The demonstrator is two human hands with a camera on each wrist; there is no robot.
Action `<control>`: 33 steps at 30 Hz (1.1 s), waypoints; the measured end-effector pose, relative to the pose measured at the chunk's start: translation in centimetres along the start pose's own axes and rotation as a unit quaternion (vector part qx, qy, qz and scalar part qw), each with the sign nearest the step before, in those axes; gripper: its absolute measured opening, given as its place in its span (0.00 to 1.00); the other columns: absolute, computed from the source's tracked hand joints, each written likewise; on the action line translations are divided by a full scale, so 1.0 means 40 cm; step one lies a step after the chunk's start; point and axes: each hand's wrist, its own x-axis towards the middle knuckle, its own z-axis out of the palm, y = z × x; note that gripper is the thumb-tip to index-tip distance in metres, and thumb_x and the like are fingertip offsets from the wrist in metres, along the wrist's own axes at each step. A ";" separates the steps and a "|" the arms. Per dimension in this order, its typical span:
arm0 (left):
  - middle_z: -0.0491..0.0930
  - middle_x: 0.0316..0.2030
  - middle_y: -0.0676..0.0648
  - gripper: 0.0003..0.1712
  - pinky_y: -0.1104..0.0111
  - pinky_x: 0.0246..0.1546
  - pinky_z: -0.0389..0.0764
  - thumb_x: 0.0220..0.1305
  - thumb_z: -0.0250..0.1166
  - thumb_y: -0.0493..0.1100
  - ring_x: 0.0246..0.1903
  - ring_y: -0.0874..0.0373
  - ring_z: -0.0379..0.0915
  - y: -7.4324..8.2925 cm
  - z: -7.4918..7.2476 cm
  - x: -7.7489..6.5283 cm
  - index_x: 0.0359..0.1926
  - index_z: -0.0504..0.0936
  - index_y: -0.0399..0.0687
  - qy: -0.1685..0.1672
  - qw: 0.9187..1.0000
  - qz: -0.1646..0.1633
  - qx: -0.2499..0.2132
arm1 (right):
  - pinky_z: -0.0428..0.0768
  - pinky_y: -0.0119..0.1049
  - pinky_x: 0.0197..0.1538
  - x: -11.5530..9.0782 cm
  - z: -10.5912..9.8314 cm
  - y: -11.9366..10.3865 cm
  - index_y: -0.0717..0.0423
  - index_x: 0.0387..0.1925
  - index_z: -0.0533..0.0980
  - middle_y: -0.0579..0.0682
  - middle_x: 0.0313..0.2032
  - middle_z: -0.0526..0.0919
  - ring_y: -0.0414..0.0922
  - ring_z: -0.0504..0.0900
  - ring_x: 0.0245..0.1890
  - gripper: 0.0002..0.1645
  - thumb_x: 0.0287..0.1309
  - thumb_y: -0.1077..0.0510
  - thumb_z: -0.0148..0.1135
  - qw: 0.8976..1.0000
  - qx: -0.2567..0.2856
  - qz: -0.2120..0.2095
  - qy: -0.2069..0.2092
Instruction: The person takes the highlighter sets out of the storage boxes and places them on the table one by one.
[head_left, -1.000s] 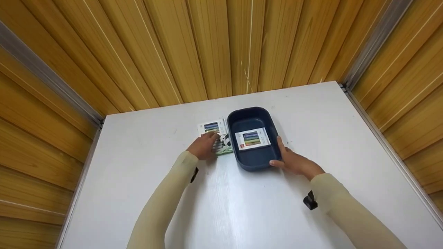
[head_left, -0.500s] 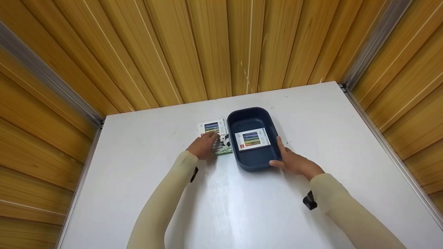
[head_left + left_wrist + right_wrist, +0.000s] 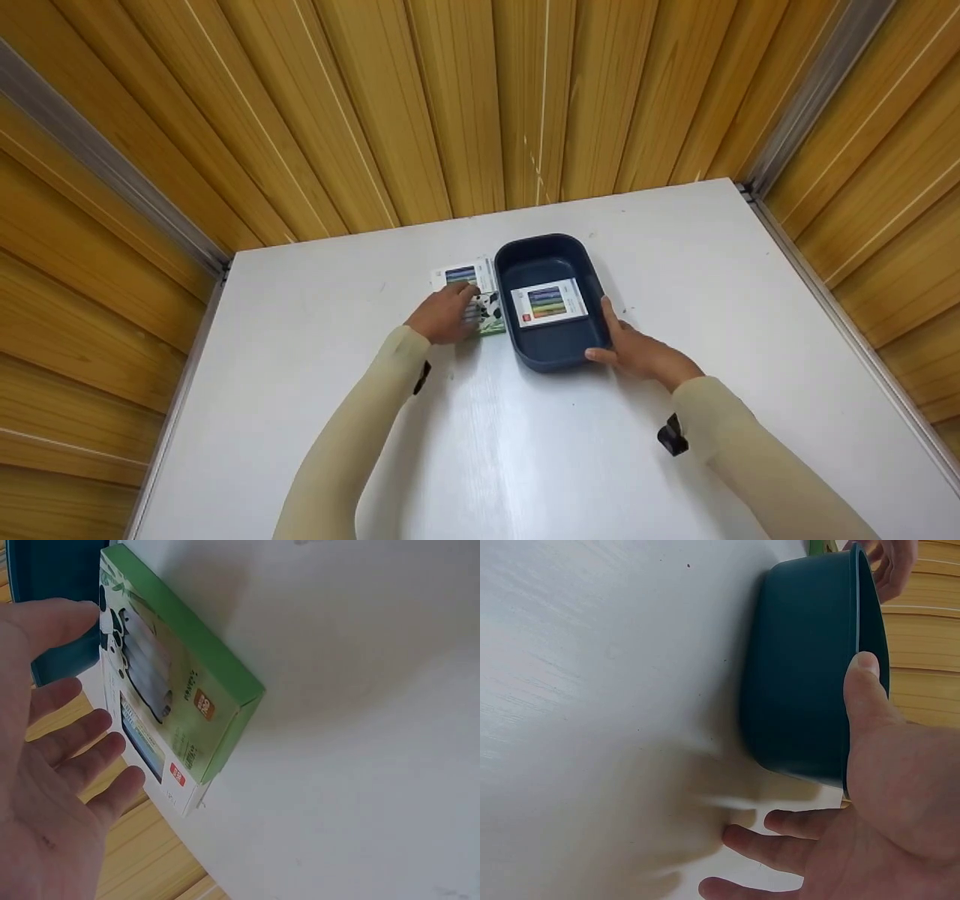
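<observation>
My left hand hovers over a flat box with a panda print and green sides. Its fingers are spread and loosely bent, and the thumb overlaps the box edge in the left wrist view. Right behind the panda box lies a white box with a window of coloured sticks. To their right stands a dark blue rectangular tub, a similar white windowed box lying flat inside it. At the tub's near right corner, my right hand has its thumb on the rim, while the other fingers extend along and below the outside.
Everything stands on a white table, toward its far edge. Yellow wood-patterned panels enclose the back and both sides, with grey metal posts at the corners. A black band shows at the right wrist.
My left hand has shifted slightly up and away over the boxes, its fingers covering more of the rear white box's window. The right hand, tub and boxes stay in place.
</observation>
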 end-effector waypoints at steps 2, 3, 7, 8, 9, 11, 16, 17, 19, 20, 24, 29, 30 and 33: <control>0.64 0.69 0.47 0.34 0.54 0.68 0.66 0.64 0.64 0.50 0.66 0.48 0.65 0.001 0.000 0.000 0.69 0.64 0.54 0.002 1.000 0.001 0.000 | 0.49 0.65 0.71 0.001 0.001 0.001 0.51 0.72 0.16 0.69 0.74 0.34 0.68 0.40 0.73 0.67 0.58 0.25 0.46 1.000 0.002 0.002 -0.001; 0.64 0.68 0.47 0.34 0.54 0.68 0.66 0.64 0.63 0.50 0.66 0.48 0.65 0.002 -0.001 0.001 0.69 0.64 0.54 0.004 1.000 0.002 0.000 | 0.49 0.65 0.71 0.001 0.001 0.001 0.51 0.72 0.16 0.68 0.74 0.34 0.68 0.40 0.73 0.67 0.58 0.25 0.46 1.000 0.002 0.002 0.000; 0.65 0.68 0.47 0.32 0.54 0.67 0.67 0.65 0.61 0.50 0.65 0.49 0.66 0.006 -0.006 -0.001 0.68 0.64 0.54 0.010 1.000 0.005 -0.001 | 0.48 0.65 0.71 0.000 0.002 0.002 0.50 0.72 0.16 0.67 0.74 0.34 0.67 0.39 0.74 0.67 0.57 0.24 0.46 1.000 0.002 0.006 0.000; 0.65 0.68 0.47 0.32 0.54 0.67 0.67 0.65 0.60 0.50 0.65 0.49 0.66 0.007 -0.007 -0.001 0.68 0.64 0.54 0.012 1.000 0.008 0.000 | 0.48 0.65 0.71 0.000 0.003 0.001 0.50 0.72 0.16 0.67 0.74 0.34 0.67 0.39 0.74 0.67 0.57 0.23 0.46 1.000 0.002 0.006 0.000; 0.66 0.68 0.47 0.32 0.54 0.67 0.67 0.65 0.60 0.50 0.65 0.49 0.67 0.008 -0.009 -0.002 0.68 0.64 0.53 0.015 1.000 0.011 0.000 | 0.48 0.65 0.71 0.000 0.003 0.000 0.50 0.72 0.16 0.67 0.74 0.34 0.67 0.39 0.74 0.67 0.57 0.23 0.46 1.000 0.003 0.006 0.000; 0.66 0.67 0.46 0.32 0.54 0.67 0.67 0.65 0.60 0.49 0.64 0.49 0.67 0.010 -0.012 -0.003 0.68 0.65 0.52 0.021 1.000 0.018 0.001 | 0.48 0.65 0.71 0.001 0.003 0.000 0.50 0.72 0.16 0.67 0.74 0.35 0.67 0.39 0.74 0.67 0.57 0.23 0.46 1.000 0.005 0.007 0.000; 0.68 0.65 0.46 0.31 0.56 0.64 0.70 0.64 0.61 0.48 0.61 0.50 0.70 0.015 -0.017 -0.001 0.67 0.66 0.51 0.038 0.998 0.042 0.006 | 0.49 0.65 0.71 0.001 0.002 0.000 0.50 0.72 0.17 0.68 0.74 0.35 0.67 0.40 0.74 0.67 0.57 0.23 0.46 1.000 0.004 0.010 0.000; 0.69 0.64 0.46 0.31 0.56 0.64 0.71 0.64 0.61 0.48 0.60 0.50 0.71 0.016 -0.018 0.000 0.67 0.66 0.51 0.040 0.998 0.046 0.006 | 0.49 0.65 0.71 0.000 0.002 0.000 0.50 0.72 0.17 0.68 0.74 0.35 0.67 0.40 0.74 0.67 0.58 0.23 0.46 1.000 0.002 0.010 0.000; 0.70 0.63 0.47 0.30 0.56 0.63 0.72 0.64 0.61 0.48 0.59 0.50 0.72 0.019 -0.018 0.002 0.66 0.67 0.51 0.045 0.998 0.052 0.006 | 0.49 0.65 0.71 -0.001 0.001 -0.001 0.50 0.72 0.17 0.68 0.74 0.35 0.67 0.40 0.74 0.67 0.58 0.24 0.46 1.000 0.001 0.010 0.000; 0.71 0.62 0.47 0.30 0.56 0.63 0.72 0.64 0.61 0.48 0.58 0.51 0.72 0.020 -0.018 0.003 0.66 0.67 0.51 0.048 0.997 0.055 0.005 | 0.49 0.65 0.71 -0.002 0.001 -0.001 0.50 0.72 0.17 0.68 0.74 0.35 0.67 0.40 0.74 0.66 0.58 0.24 0.46 1.000 0.001 0.009 0.000; 0.73 0.59 0.47 0.29 0.57 0.61 0.73 0.64 0.62 0.48 0.56 0.52 0.74 0.023 -0.017 0.006 0.64 0.69 0.50 0.064 0.996 0.069 0.004 | 0.50 0.65 0.71 0.001 0.002 0.002 0.53 0.72 0.17 0.70 0.74 0.37 0.68 0.42 0.73 0.65 0.61 0.28 0.47 1.000 -0.001 0.000 0.003; 0.74 0.59 0.47 0.28 0.58 0.59 0.75 0.63 0.62 0.48 0.54 0.52 0.75 0.026 -0.018 0.010 0.63 0.70 0.49 0.071 0.994 0.078 0.000 | 0.52 0.65 0.70 0.005 0.003 0.003 0.55 0.72 0.18 0.73 0.73 0.38 0.69 0.44 0.73 0.63 0.65 0.32 0.48 1.000 -0.004 -0.006 0.006; 0.74 0.59 0.47 0.28 0.58 0.60 0.75 0.63 0.62 0.49 0.54 0.52 0.75 0.027 -0.018 0.011 0.63 0.70 0.49 0.070 0.995 0.077 -0.001 | 0.51 0.65 0.70 0.004 0.003 0.003 0.55 0.72 0.17 0.73 0.73 0.38 0.69 0.44 0.72 0.63 0.64 0.32 0.48 1.000 -0.004 -0.006 0.005; 0.73 0.59 0.48 0.28 0.58 0.60 0.75 0.64 0.62 0.49 0.55 0.53 0.74 0.030 -0.020 0.013 0.64 0.70 0.50 0.071 0.994 0.077 0.003 | 0.50 0.65 0.71 0.003 0.002 0.000 0.53 0.72 0.17 0.71 0.73 0.37 0.68 0.43 0.73 0.64 0.63 0.31 0.48 1.000 0.002 -0.002 0.003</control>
